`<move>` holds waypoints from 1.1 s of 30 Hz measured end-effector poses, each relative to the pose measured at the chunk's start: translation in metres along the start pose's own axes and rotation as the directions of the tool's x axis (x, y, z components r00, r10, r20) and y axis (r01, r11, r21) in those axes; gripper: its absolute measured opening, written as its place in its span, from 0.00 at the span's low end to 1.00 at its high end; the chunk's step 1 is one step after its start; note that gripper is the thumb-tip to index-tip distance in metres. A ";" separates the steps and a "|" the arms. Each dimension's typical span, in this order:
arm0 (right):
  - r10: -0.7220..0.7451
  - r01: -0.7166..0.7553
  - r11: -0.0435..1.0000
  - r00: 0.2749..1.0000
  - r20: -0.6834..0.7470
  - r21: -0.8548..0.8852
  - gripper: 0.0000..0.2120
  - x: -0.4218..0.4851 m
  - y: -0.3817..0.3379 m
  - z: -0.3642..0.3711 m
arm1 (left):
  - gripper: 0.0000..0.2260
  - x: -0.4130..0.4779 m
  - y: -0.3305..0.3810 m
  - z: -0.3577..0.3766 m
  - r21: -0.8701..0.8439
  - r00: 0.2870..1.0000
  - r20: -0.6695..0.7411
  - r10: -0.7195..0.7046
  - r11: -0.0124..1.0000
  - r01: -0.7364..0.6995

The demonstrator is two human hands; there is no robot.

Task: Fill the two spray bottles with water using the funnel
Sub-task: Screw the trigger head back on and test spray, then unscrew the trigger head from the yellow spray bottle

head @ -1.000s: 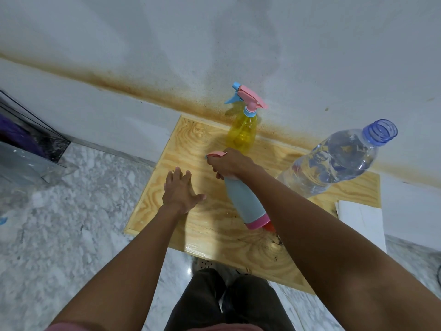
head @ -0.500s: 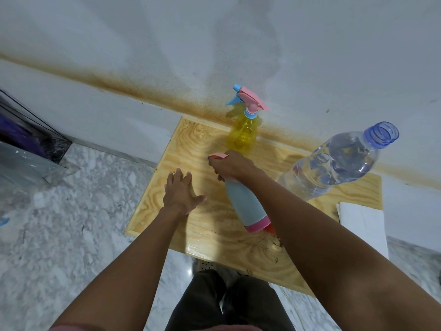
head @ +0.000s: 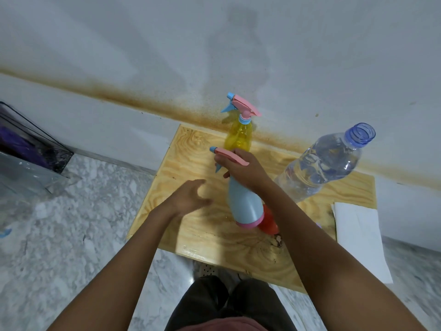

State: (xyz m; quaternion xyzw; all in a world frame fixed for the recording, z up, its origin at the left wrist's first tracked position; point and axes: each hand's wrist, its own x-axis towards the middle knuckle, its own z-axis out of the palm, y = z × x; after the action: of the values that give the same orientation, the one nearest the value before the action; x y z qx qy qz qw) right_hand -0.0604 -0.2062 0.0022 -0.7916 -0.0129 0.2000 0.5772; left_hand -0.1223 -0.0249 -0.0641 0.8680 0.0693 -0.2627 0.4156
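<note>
Right hand (head: pixel 243 172) is wrapped around the neck of the pale blue plastic spray bottle (head: pixel 244 204), fingers curled tight just under its pink trigger head (head: pixel 230 155). The bottle leans, with its pink-banded base towards the person and its nozzle pointing away to the left. I can't tell whether that base touches the light plywood bench (head: pixel 191 149).

Left hand (head: pixel 191 197) sits just to the left of the blue bottle, holding nothing, fingers spread and loosely bent, thumb nearest the bottle but apart from it.

Beyond the right hand, close to its knuckles, stands the translucent yellow spray bottle (head: pixel 238 137), upright against the wall, its pink and blue trigger still on. Off to the right of the right hand is the clear plastic water bottle (head: pixel 322 168), uncapped, blue threaded neck showing, water inside.

Tucked under the right forearm, touching the blue bottle's base, is a red plastic piece (head: pixel 268 223), mostly hidden. Further right lies a white sheet of paper (head: pixel 358 235), overhanging the bench edge.
</note>
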 end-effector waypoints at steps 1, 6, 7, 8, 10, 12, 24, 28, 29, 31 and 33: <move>-0.023 0.024 0.999 1.000 -0.019 0.037 0.13 -0.005 -0.003 -0.002 | 0.39 -0.009 0.007 0.000 -0.076 0.995 0.091 0.041 0.997 -0.034; -0.070 0.084 0.983 0.994 -0.088 0.166 0.12 -0.020 -0.016 -0.002 | 0.39 -0.029 0.038 0.024 -0.269 0.981 -0.100 0.169 0.944 -0.190; -0.081 0.093 0.976 0.994 -0.071 0.195 0.11 -0.021 -0.021 0.000 | 0.37 -0.028 0.042 0.027 -0.317 0.967 -0.190 0.168 0.922 -0.222; -0.101 0.109 0.971 0.994 -0.051 0.213 0.09 -0.021 -0.025 0.003 | 0.35 -0.028 0.046 0.027 -0.334 0.950 -0.260 0.174 0.907 -0.257; -0.143 0.146 0.963 0.989 -0.028 0.228 0.08 -0.019 -0.030 0.006 | 0.31 -0.025 0.052 0.023 -0.282 0.913 -0.353 0.204 0.907 -0.312; -0.173 0.172 0.961 0.985 -0.012 0.216 0.09 -0.015 -0.034 0.005 | 0.28 -0.021 0.054 0.013 -0.219 0.893 -0.393 0.220 0.921 -0.323; -0.043 -0.027 0.990 0.883 -0.468 -0.142 0.29 0.058 0.001 -0.018 | 0.22 0.077 0.052 -0.078 -0.259 0.818 -0.555 0.150 0.904 -0.341; -0.060 -0.039 0.981 0.874 -0.482 -0.192 0.29 0.081 -0.001 -0.021 | 0.22 0.110 0.052 -0.086 -0.247 0.851 -0.487 0.197 0.903 -0.350; -0.059 -0.039 0.983 0.856 -0.514 -0.178 0.27 0.085 -0.001 -0.021 | 0.23 0.117 0.052 -0.087 -0.244 0.859 -0.467 0.211 0.903 -0.354; -0.071 -0.032 0.985 0.824 -0.563 -0.172 0.21 0.090 0.000 -0.022 | 0.26 0.127 0.052 -0.089 -0.228 0.869 -0.430 0.245 0.902 -0.367; -0.081 -0.014 0.987 0.812 -0.579 -0.159 0.17 0.092 0.000 -0.022 | 0.29 0.134 0.052 -0.090 -0.210 0.877 -0.397 0.270 0.904 -0.373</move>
State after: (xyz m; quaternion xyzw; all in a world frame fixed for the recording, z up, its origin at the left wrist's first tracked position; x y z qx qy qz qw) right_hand 0.0316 -0.2032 -0.0200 -0.8569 0.1350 -0.0642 0.4932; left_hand 0.0458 -0.0033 -0.0509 0.8327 0.0338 -0.0140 0.5525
